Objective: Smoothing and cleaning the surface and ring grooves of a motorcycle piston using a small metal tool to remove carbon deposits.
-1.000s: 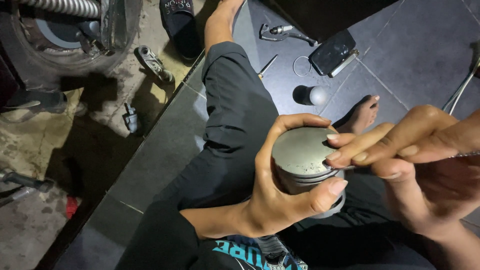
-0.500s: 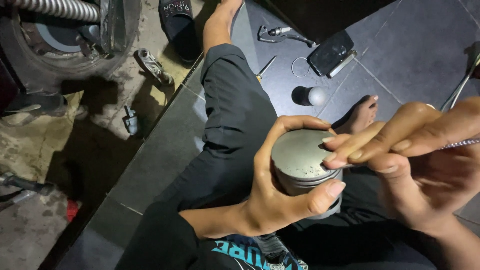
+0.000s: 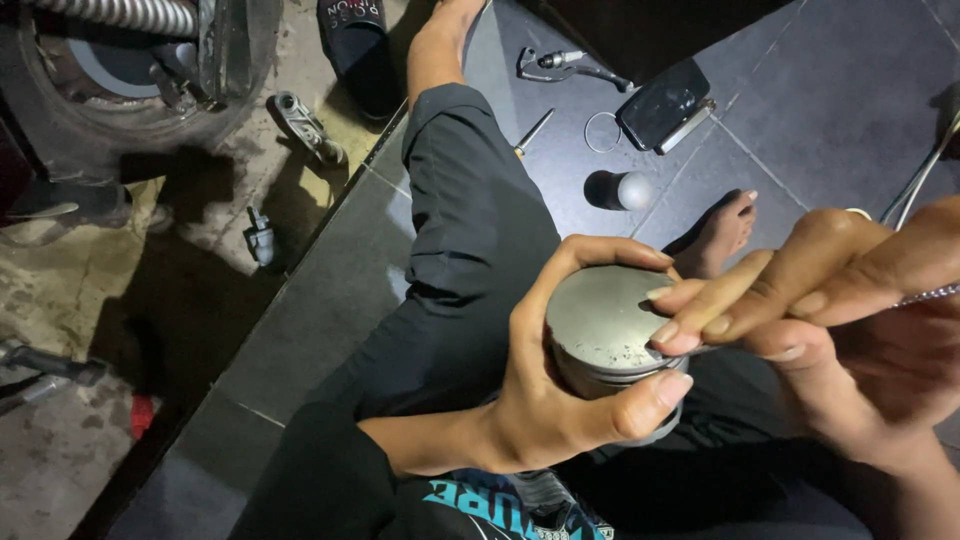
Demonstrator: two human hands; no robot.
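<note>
a round grey metal piston point(image 3: 600, 325) is held at centre right of the frame, flat crown facing up, dark specks seen along its lower right edge. the left hand point(image 3: 560, 400) is wrapped around it from the left: fingers curled over the upper rim, thumb point(image 3: 645, 400) pressed against the lower side wall. the right hand point(image 3: 850, 330) is seen at the right edge of the frame, fingers held together and extended leftward, fingertips point(image 3: 672, 335) touching the crown's right rim. a thin metal rod point(image 3: 925, 295) is noted passing behind this hand; whether it is gripped cannot be told.

a leg in dark trousers point(image 3: 470, 240) is stretched toward the top of the frame over grey floor tiles point(image 3: 820, 90). a bare foot point(image 3: 725, 230) is seen just above the piston. near the top centre, a small grey ball point(image 3: 633, 190), a wire ring point(image 3: 603, 132), a dark flat case point(image 3: 662, 102) and a metal lever point(image 3: 570, 65) are lying on the tiles. a black sandal point(image 3: 358, 45) is seen at top, a tyre point(image 3: 110, 90) at upper left.
</note>
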